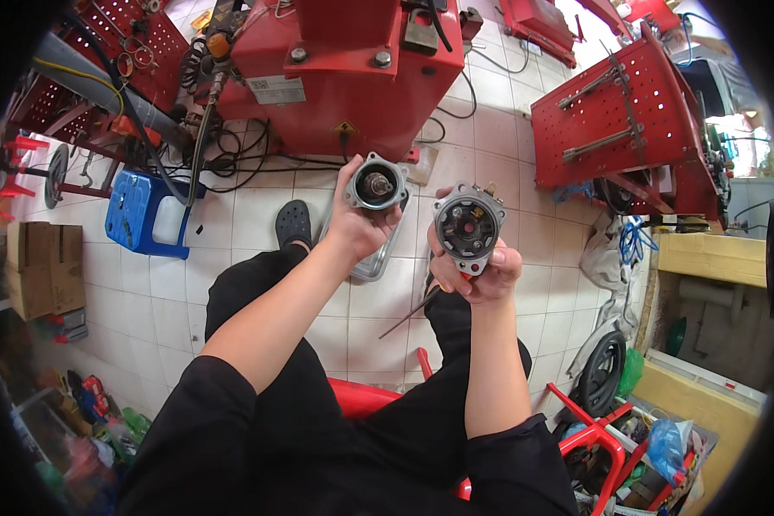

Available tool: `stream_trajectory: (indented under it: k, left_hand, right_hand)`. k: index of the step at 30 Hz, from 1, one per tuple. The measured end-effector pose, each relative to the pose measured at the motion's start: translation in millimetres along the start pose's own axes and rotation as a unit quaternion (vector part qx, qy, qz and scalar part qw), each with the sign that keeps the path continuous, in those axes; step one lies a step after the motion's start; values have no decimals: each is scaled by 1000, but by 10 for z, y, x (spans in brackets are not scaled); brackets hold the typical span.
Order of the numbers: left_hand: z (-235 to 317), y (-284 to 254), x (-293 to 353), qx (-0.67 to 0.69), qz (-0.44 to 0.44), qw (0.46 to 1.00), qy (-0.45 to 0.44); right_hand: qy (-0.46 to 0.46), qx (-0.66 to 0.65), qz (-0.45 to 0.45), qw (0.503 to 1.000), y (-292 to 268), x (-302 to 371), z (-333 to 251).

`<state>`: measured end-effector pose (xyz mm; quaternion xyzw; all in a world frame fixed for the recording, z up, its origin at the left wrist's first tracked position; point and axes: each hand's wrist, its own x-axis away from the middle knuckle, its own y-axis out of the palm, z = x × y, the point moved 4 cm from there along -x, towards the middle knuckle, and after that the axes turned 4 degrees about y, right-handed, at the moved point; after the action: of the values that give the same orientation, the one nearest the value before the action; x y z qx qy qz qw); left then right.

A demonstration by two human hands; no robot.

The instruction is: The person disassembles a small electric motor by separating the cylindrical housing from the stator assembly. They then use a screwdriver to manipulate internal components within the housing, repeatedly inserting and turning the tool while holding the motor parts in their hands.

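Note:
My left hand point(359, 225) is closed around a round silver metal housing point(375, 185) with a flanged rim. Its open end faces up, and a shaft-like part shows inside. To the right of it, my right hand point(495, 277) grips a second round metal housing point(468, 227) with bolt ears and a dark interior, also turned up toward me. A screwdriver point(411, 316) is held in the same hand, its thin shaft pointing down to the left and its orange handle mostly hidden. The two housings are apart. Below them on the floor lies a metal tray point(375, 265), partly covered by my left hand.
A large red machine point(318, 116) stands ahead, with black cables on the tiles beside it. A blue plastic stool point(146, 212) is at left, cardboard boxes point(45, 268) farther left. A red perforated cart point(619, 120) stands at right, a black wheel point(600, 374) below it.

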<state>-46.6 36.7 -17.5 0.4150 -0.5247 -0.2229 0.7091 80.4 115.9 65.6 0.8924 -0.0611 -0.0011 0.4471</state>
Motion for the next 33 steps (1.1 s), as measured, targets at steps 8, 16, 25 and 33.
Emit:
stream_trajectory:
  k: [8,16,25,33]
  left_hand:
    - [-114,37,27,-47,-21,998,-38]
    - [-71,39,29,-62,-55,996,-24]
    - [-16,124,56,-47,-88,995,-14]
    - [-5,114,82,-23,-98,994,-33]
  right_hand:
    - [-1,-43,-10,999,-26,93,-23]
    - [9,-31,-11,999,-29,38,68]
    - [10,-8,39,999,-77,25,156]
    - [16,-18,51,998,-58,19,161]
